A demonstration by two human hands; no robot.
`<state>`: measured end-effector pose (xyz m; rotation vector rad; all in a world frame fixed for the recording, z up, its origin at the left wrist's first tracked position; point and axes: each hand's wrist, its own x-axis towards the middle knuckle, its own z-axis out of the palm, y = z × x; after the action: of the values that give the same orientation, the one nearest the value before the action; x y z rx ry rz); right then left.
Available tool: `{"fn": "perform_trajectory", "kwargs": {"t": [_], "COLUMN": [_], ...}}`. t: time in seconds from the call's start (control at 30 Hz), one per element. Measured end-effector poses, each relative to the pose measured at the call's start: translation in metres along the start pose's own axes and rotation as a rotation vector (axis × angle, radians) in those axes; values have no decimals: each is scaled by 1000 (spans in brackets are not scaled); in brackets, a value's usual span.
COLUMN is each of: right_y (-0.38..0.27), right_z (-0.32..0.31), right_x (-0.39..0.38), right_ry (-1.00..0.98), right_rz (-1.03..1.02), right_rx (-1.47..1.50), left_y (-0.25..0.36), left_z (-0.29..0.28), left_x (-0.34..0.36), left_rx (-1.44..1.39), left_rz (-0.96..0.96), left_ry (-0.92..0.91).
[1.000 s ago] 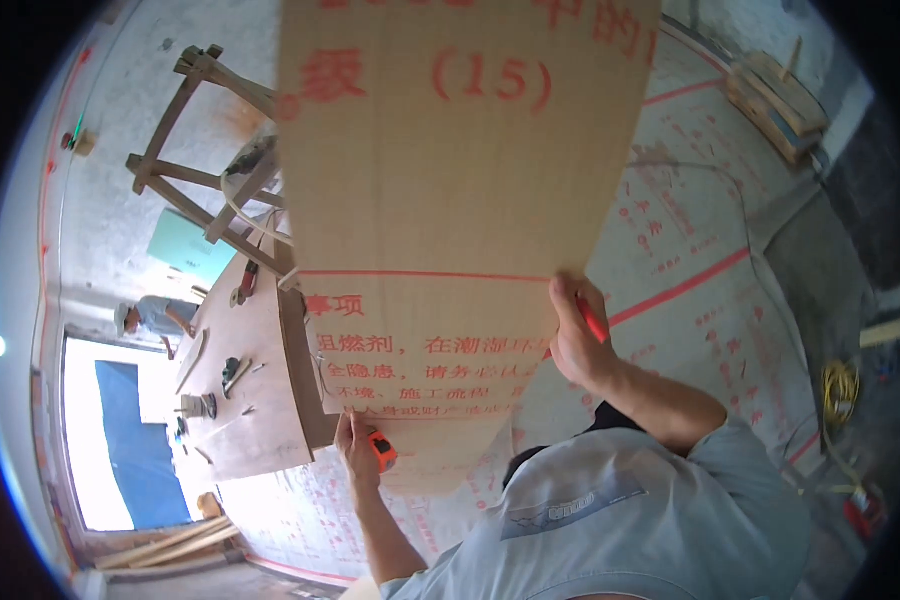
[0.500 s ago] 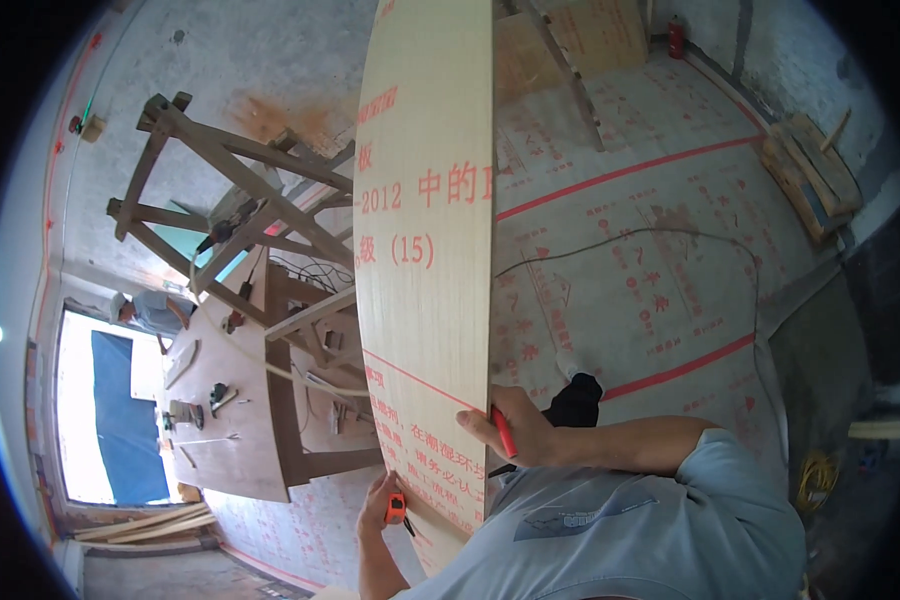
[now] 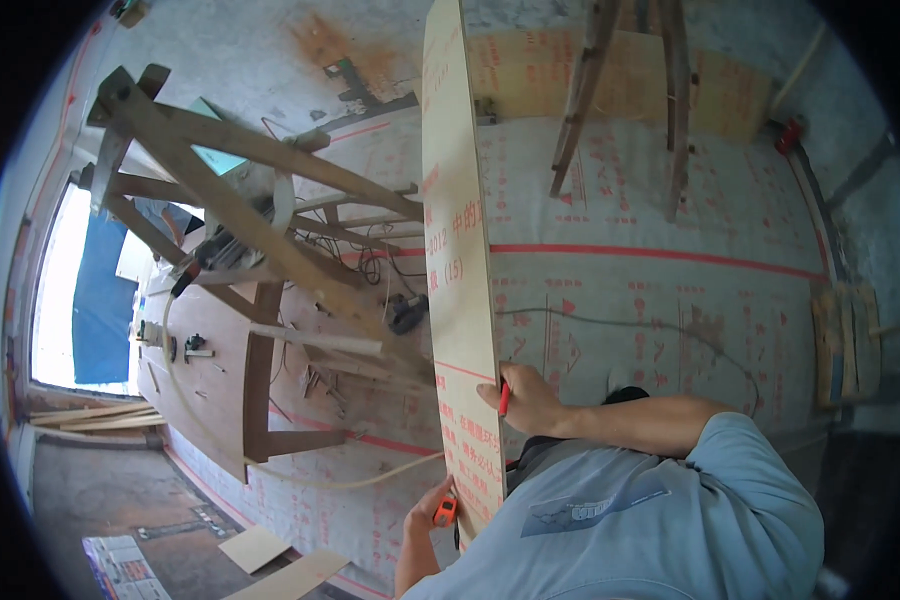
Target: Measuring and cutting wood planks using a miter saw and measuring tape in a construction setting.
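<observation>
Stretching from right by the person's grey shirt [image 3: 660, 520] up to the top of the view is a long tan board [image 3: 460, 250] with red print, tilted so its face looks pretty narrow. Right hand [image 3: 532, 402] has the right edge gripped, with a red stick-shaped tool [image 3: 504, 397] tucked in the same fist. Left hand [image 3: 425, 515] is lower down on the other edge, fingers closed in, with an orange tape measure [image 3: 445, 510] in there too. Can't really see how much of the left grip is on the wood. Off to the left there's a chunky wooden trestle [image 3: 220, 195], and near it a brown worktable [image 3: 205, 400] with small tools on it. Underneath it all, pale floor sheeting [image 3: 620, 350] with red stripes. More tan panels [image 3: 620, 75] lean at the far wall.
</observation>
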<state>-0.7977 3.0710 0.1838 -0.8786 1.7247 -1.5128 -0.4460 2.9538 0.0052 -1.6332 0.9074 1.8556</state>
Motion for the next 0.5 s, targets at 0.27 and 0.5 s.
{"fn": "perform_trajectory", "kwargs": {"t": [0.27, 0.5], "right_y": [44, 41], "right_z": [-121, -203], "right_x": [144, 279], "right_ry": [-198, -291], "right_rz": [106, 10], "right_rx": [-62, -149], "left_y": [102, 194], "left_z": [118, 206], "left_x": [23, 52], "left_rx": [-266, -433], "left_rz": [95, -20], "left_ry": [22, 72]}}
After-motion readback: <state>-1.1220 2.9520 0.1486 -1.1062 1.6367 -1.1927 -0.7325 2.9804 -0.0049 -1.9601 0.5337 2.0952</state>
